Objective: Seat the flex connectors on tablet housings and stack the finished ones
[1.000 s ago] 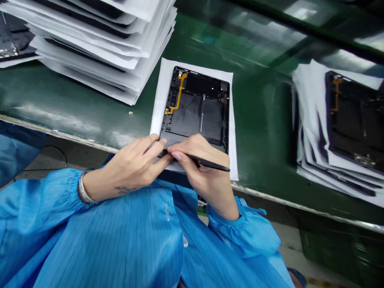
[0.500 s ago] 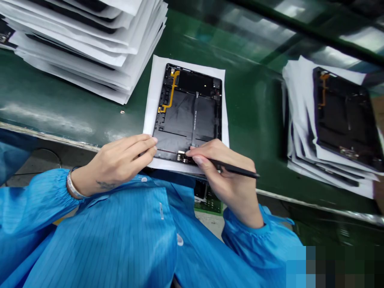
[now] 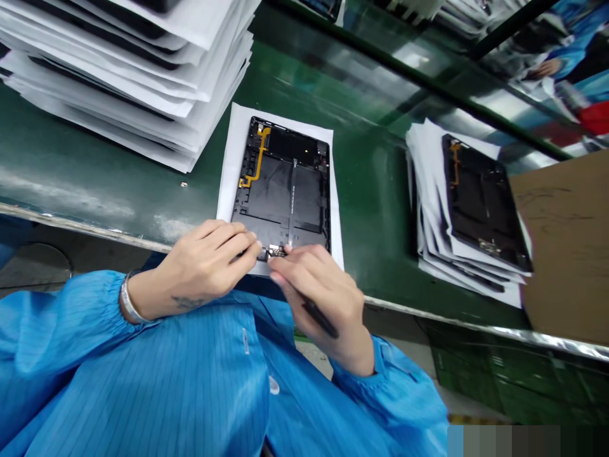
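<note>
An open black tablet housing [image 3: 266, 209] lies on a sheet of white paper [image 3: 227, 165]. An orange flex cable [image 3: 260, 162] runs along its left side, and a thin grey ribbon [image 3: 293, 197] down its middle. My left hand [image 3: 204, 263] rests with outstretched fingers at the lower left edge; its thumb is hidden. Closed around black tweezers [image 3: 320, 317], my right hand [image 3: 318, 285] has its fingertips at a small circuit board [image 3: 276, 251] near the housing's lower edge. The tweezers' tips are covered by the fingers.
A tall stack of paper-interleaved dark panels [image 3: 143, 82] stands at left. To the right, another housing [image 3: 480, 203] tops a paper stack [image 3: 431, 247], beside a cardboard box [image 3: 566, 247]. One tiny part [image 3: 184, 184] lies on the green bench [image 3: 371, 209]. Another person's hand [image 3: 547, 68] shows far right.
The view has shifted, bringing the box and the other person into sight. My right hand has turned, so the tweezers point more steeply. Both hands are closer together at the small board.
</note>
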`<action>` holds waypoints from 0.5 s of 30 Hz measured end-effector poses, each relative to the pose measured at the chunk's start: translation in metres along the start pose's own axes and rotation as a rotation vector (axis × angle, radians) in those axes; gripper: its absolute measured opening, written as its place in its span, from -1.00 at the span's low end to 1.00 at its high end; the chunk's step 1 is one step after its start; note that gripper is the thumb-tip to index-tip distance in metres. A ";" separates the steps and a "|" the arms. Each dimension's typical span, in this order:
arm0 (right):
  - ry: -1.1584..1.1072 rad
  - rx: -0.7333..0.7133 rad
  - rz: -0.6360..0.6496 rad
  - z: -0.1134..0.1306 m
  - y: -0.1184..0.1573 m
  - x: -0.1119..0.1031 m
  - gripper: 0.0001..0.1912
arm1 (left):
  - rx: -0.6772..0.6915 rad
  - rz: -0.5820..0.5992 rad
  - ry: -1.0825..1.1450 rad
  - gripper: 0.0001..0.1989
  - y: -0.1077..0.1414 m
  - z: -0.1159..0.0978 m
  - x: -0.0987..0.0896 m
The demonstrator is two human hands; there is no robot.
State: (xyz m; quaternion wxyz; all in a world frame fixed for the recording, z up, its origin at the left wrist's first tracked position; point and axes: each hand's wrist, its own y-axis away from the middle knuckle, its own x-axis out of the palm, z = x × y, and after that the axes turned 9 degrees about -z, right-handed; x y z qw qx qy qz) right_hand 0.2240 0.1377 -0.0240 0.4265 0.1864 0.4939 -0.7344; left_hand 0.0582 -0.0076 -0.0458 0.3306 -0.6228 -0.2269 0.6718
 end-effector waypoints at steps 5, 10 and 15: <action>-0.076 0.073 -0.073 0.002 0.003 0.000 -0.79 | -0.035 -0.007 0.011 -0.80 0.002 -0.002 0.002; -0.164 0.165 -0.268 -0.006 0.004 0.009 -0.80 | -0.102 0.020 0.135 -0.71 0.009 0.000 -0.001; -0.270 0.319 -0.427 -0.006 0.005 0.018 -0.86 | -0.278 0.020 0.503 -0.60 0.005 0.036 -0.009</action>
